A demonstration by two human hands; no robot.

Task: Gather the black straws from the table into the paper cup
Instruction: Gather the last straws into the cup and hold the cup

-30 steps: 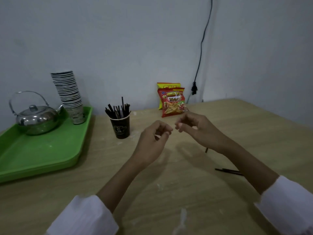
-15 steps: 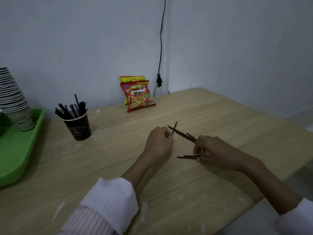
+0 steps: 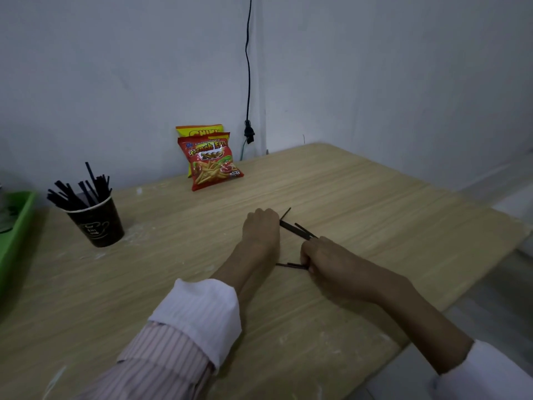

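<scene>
Black straws [image 3: 298,230] vanish under both curled hands; left hand [image 3: 261,229], right hand [image 3: 326,259]; grips unclear.

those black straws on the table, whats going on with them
A person is picking up loose black straws from the wooden table. The left hand and right hand are both down on the table at the straws; the right hand is closed on a couple near the table's front. The paper cup, off to the left, already holds a bunch of straws.
</scene>
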